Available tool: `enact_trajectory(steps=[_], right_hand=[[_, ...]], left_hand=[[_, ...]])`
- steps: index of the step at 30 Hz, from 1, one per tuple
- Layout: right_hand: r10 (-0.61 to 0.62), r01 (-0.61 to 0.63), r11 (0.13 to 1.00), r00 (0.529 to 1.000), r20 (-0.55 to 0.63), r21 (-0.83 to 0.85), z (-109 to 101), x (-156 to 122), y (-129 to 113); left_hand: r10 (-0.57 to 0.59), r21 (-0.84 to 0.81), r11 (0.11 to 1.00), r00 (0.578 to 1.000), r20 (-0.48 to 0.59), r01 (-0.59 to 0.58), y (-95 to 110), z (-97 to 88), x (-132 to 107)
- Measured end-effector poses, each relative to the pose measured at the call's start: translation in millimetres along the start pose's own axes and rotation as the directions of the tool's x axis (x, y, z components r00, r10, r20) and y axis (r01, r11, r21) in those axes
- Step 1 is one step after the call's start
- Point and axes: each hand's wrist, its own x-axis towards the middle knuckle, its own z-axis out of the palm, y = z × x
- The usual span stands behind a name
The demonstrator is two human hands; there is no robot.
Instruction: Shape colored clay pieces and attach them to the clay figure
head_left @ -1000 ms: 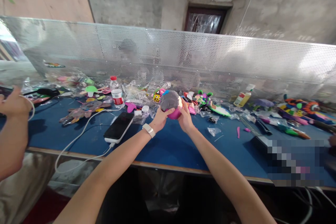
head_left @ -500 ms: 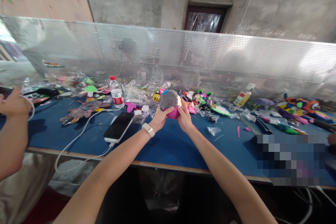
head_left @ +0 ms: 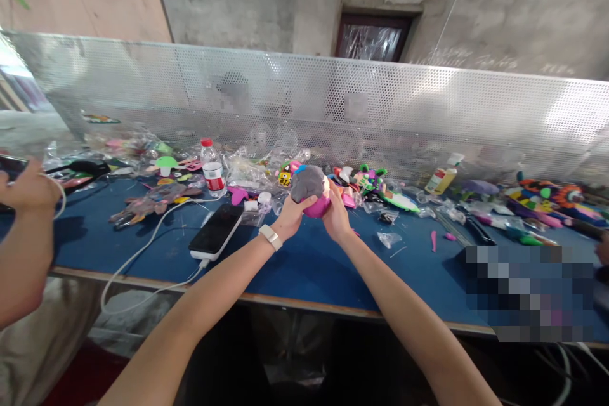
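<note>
A round grey and pink soft toy (head_left: 310,188) is held up over the blue table (head_left: 304,266), between both my hands. My left hand (head_left: 288,218), with a white watch on its wrist, grips the toy from the left with its thumb on the grey top. My right hand (head_left: 337,216) closes on the toy's right side. Colourful toy parts and plastic bags (head_left: 366,181) lie just behind the toy.
A black phone on a white power bank (head_left: 215,231) with a white cable lies left of my hands. A small water bottle (head_left: 212,168) stands behind it. A glue bottle (head_left: 440,179) sits right. Another person's arm (head_left: 26,228) is at far left. A perforated metal screen (head_left: 333,108) backs the table.
Almost nothing has moved: both hands keep hold of the toy in the same place, with only a slight shift of the fingers and of the view.
</note>
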Motion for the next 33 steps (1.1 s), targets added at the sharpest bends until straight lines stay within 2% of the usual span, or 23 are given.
enact_trajectory(steps=[4,7,9,14,26,33], right_hand=[[0.077,-0.076,0.997,0.997,-0.032,0.031,-6,7,-4],[0.185,-0.186,0.982,0.983,0.014,0.040,-9,10,-12],[0.206,-0.207,0.977,0.978,0.033,0.044,-8,9,-16],[0.151,-0.150,0.985,0.988,-0.005,0.080,-3,5,-10],[0.120,-0.105,0.980,0.990,-0.080,0.167,0,2,-2],[0.118,-0.108,0.979,0.992,-0.045,0.171,1,2,-3]], left_hand=[[-0.017,-0.001,1.000,0.999,0.039,0.017,3,1.8,-1],[-0.052,0.019,0.999,0.996,0.079,0.050,4,4.6,-3],[-0.047,0.032,0.998,0.996,0.081,0.044,2,6.4,-4],[0.059,0.034,0.998,0.997,0.056,-0.061,-7,6.8,-8],[0.002,-0.020,1.000,0.997,0.082,0.000,-7,6.4,-7],[-0.010,-0.013,1.000,0.994,0.111,0.012,-6,6.9,-8]])
